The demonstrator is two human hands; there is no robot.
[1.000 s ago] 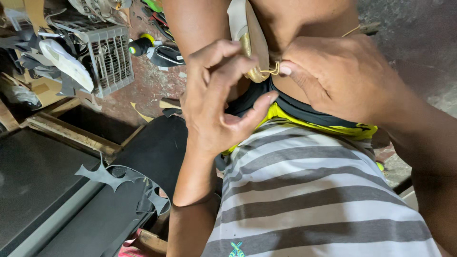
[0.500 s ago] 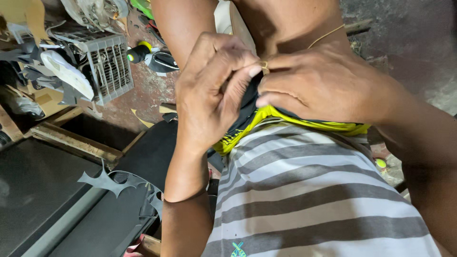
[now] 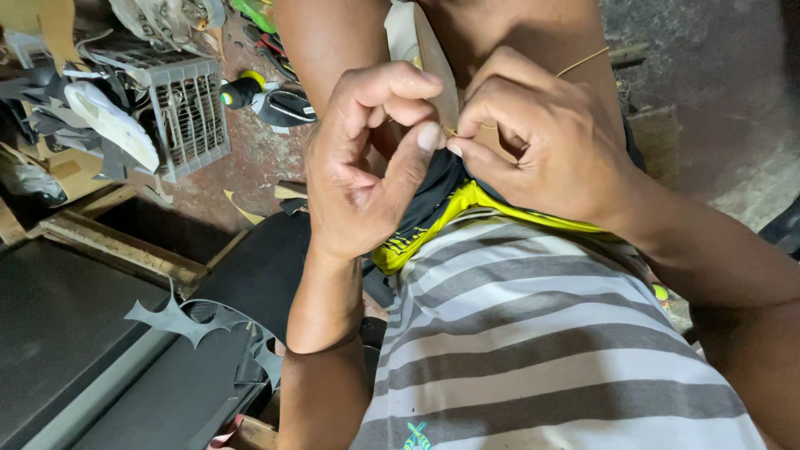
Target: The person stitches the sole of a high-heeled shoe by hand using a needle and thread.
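While both hands pinch a yellow thread (image 3: 575, 65), a grey crate (image 3: 187, 112) stands nearby.

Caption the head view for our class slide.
Left hand and right hand pinch a thin yellowish thread above the lap.

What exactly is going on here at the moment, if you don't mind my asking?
A seated person in a grey-striped shirt is working a thin yellowish thread with both bare hands. The left hand and the right hand meet over the lap, thumbs and forefingers pinching the thread close together, beside a pale, flat piece standing between the knees. To the left, on the floor, sit a grey plastic crate and dark cut-out scraps.
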